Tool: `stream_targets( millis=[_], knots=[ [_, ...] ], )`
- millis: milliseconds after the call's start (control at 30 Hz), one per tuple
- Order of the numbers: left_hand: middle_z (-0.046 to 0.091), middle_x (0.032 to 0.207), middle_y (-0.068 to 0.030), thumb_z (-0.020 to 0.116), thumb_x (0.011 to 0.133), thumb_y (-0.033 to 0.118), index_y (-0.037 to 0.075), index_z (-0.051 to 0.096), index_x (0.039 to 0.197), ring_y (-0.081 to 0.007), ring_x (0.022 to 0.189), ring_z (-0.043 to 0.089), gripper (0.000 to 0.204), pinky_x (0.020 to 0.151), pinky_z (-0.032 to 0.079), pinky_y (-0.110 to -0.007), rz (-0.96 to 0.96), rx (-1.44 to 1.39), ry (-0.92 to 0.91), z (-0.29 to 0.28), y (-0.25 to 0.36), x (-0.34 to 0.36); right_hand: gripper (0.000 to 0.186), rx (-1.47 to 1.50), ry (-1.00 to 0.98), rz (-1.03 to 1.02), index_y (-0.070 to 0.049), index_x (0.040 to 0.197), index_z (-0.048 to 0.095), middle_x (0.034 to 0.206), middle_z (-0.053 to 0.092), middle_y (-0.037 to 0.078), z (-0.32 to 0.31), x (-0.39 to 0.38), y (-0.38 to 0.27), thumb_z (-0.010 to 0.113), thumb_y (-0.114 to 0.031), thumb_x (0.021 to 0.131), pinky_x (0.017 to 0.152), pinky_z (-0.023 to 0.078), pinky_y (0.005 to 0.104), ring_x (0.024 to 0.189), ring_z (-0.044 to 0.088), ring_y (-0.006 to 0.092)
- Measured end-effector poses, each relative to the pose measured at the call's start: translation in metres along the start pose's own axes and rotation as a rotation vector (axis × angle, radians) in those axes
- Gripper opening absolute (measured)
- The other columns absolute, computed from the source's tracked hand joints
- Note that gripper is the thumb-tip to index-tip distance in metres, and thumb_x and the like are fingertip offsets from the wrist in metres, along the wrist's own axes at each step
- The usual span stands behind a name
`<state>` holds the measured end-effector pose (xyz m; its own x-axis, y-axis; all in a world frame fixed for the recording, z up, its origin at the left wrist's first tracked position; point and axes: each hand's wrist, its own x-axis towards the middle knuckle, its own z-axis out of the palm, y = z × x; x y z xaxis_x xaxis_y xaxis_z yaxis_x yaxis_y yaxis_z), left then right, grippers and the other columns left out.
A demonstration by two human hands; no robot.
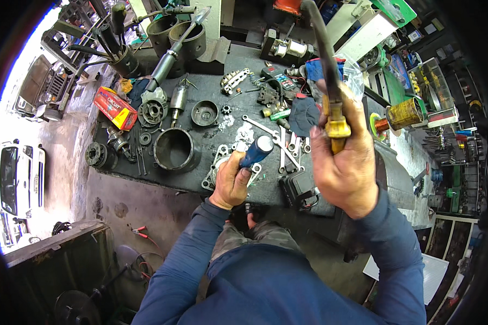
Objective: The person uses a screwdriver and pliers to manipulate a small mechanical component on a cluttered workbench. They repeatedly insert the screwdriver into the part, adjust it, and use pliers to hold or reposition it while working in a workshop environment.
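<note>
My left hand (231, 181) is closed around a blue-handled tool (255, 153) with a pale round end turned up toward me. Its lower part is hidden by the hand. Directly beneath is a pale cast metal housing (210, 177) with bolt lugs, on the bench's near edge. Raised higher on the right, my right hand (348, 173) grips a long dark bar-like tool with a yellow grip (337, 129); the bar points up and away, and its far end leaves a kind I cannot make out. Several wrenches (282, 149) lie between the two hands.
A steel cylinder (176, 150), a round cup (205, 114) and a motor armature (179, 100) stand left on the dark bench (146, 176). A red-yellow box (115, 108) is farther left. A black case (298, 189) sits at the near right edge, a copper wire spool (382, 125) beyond.
</note>
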<state>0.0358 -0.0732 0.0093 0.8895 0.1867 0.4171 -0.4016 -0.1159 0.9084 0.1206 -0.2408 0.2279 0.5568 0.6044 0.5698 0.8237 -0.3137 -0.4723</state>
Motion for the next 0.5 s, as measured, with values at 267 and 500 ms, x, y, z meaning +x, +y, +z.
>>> stream_targets(
  millis=[267,500],
  knots=[
    [0.053,0.065,-0.0055,0.051,0.109,0.045,0.002,0.059,0.107,-0.0203,0.054,0.050,0.044,0.054,0.037,-0.036,-0.009,-0.014,0.044,0.003,-0.006,-0.002,0.063,0.414,-0.180,0.489,-0.001,0.147,0.054,0.129,0.067,0.005,0.013,-0.003,0.006,0.085,-0.012,0.093,0.093,0.054,0.0317,0.105,0.064,0.0130],
    [0.057,0.078,-0.0015,0.054,0.105,0.059,0.000,0.059,0.114,-0.0123,0.067,0.050,0.061,0.062,0.039,-0.031,-0.133,-0.174,0.074,0.003,-0.008,-0.007,0.053,0.610,-0.197,0.401,-0.001,0.141,0.062,0.116,0.070,0.004,0.037,-0.012,0.005,0.082,-0.005,0.092,0.099,0.053,0.0302,0.105,0.063,0.0098]
  ],
)
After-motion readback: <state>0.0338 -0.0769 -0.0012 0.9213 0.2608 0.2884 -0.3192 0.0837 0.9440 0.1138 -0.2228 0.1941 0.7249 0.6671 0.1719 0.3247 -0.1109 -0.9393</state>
